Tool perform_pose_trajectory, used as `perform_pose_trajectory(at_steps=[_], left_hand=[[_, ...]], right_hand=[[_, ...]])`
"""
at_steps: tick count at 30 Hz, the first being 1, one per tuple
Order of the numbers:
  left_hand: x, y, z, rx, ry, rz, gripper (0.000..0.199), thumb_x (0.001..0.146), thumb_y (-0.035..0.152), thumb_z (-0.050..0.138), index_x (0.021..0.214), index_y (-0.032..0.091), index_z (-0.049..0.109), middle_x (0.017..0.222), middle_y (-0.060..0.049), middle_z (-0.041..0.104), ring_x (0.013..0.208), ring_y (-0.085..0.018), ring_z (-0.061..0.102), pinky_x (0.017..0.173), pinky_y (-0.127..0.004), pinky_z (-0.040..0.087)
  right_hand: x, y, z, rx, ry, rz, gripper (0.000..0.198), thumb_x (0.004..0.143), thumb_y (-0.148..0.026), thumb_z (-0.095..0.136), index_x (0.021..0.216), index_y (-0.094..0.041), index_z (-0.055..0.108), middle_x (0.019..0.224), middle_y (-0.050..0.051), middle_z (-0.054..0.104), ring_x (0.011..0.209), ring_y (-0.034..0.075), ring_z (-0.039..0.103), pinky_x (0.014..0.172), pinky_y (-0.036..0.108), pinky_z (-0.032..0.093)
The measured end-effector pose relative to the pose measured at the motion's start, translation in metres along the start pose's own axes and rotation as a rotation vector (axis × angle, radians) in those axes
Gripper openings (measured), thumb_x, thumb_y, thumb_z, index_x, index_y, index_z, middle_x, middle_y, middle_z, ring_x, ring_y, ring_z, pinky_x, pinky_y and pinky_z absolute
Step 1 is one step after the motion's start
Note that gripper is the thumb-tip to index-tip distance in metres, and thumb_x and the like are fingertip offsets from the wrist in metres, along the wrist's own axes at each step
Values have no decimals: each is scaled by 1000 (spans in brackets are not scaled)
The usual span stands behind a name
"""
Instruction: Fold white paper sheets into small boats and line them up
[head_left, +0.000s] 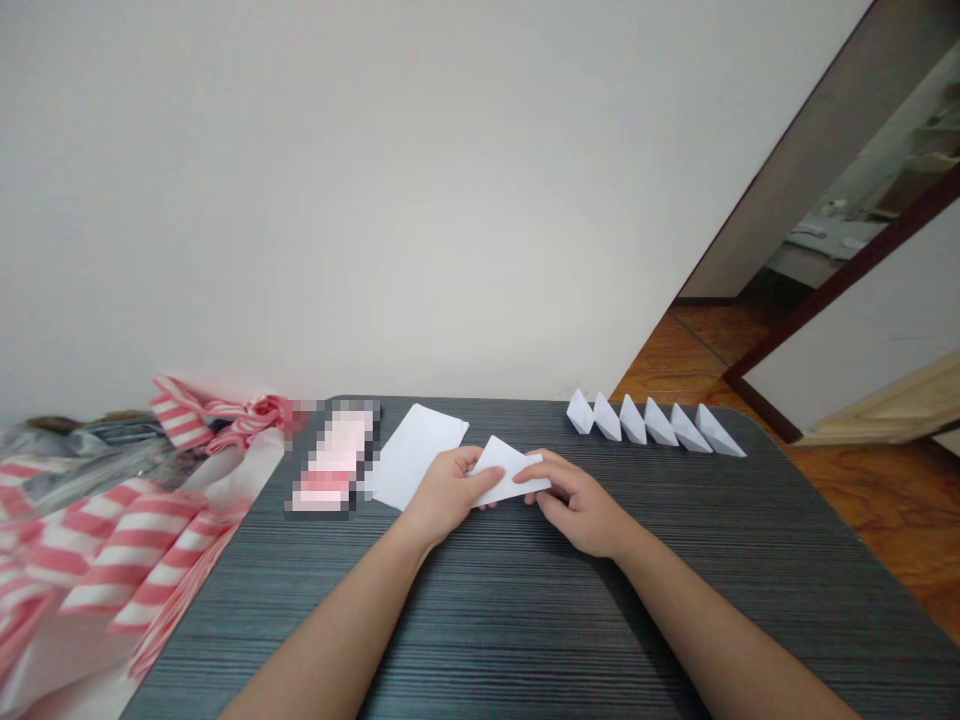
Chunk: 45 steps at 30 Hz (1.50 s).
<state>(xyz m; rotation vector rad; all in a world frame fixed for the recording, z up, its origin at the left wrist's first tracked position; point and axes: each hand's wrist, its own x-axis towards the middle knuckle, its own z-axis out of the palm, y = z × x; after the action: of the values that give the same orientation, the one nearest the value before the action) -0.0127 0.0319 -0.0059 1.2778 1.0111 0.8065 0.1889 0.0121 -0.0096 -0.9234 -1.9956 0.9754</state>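
Observation:
Between my two hands is a folded white paper (495,468), held just above the dark table. My left hand (446,492) grips its left side, thumb on top and fingers partly hidden beneath. On the right corner, my right hand (577,505) pinches the paper with its index finger on top and the thumb below. Flat on the table behind my left hand lies a stack of white paper sheets (412,450). Several folded paper boats (634,420) stand in a slanting row at the far right of the table.
A blurred-out pink and white rectangle (337,460) lies at the table's left rear. Red-and-white striped cloth (127,540) is heaped beside the left table edge. A pale wall (420,200) rises behind the dark wood-grain table (480,620); wooden floor (885,500) shows to the right.

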Motion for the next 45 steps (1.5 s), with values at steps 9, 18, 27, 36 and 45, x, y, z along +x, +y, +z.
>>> perform_pose_trajectory(at_steps=[9, 18, 27, 36, 45], left_hand=[[0, 1, 1, 7, 1, -5, 25, 76, 35, 61, 85, 12, 63, 61, 1, 57, 50, -9, 47, 46, -18, 35], [-3, 7, 1, 7, -43, 1, 21, 76, 33, 60, 84, 13, 64, 65, 0, 61, 55, -10, 51, 50, -19, 36], [-5, 2, 2, -26, -24, 112, 39, 80, 33, 56, 115, 19, 45, 76, -1, 61, 61, -12, 56, 57, -23, 42], [-7, 4, 2, 208, -27, 304, 22, 75, 24, 63, 97, 19, 64, 99, -5, 58, 93, -18, 54, 79, -27, 43], [-5, 1, 2, 231, 16, 263, 20, 81, 31, 55, 84, 16, 69, 85, -5, 61, 65, -12, 55, 62, -24, 45]], right_hand=[[2, 2, -2, -142, -4, 7, 28, 83, -15, 55, 108, -23, 63, 97, 6, 56, 83, 16, 56, 72, 28, 44], [3, 4, -3, -131, 17, 10, 19, 85, -25, 56, 98, -24, 70, 88, 4, 61, 76, 15, 58, 69, 27, 44], [4, 1, -2, -79, 137, 88, 21, 87, -29, 53, 89, -20, 72, 72, 3, 59, 67, 15, 56, 61, 27, 43], [3, 5, -3, -51, 203, 98, 20, 87, -27, 53, 93, -21, 71, 75, 3, 61, 71, 16, 57, 66, 29, 45], [3, 5, -3, -48, 180, 92, 19, 85, -26, 54, 92, -21, 71, 78, 4, 62, 74, 17, 58, 69, 30, 46]])
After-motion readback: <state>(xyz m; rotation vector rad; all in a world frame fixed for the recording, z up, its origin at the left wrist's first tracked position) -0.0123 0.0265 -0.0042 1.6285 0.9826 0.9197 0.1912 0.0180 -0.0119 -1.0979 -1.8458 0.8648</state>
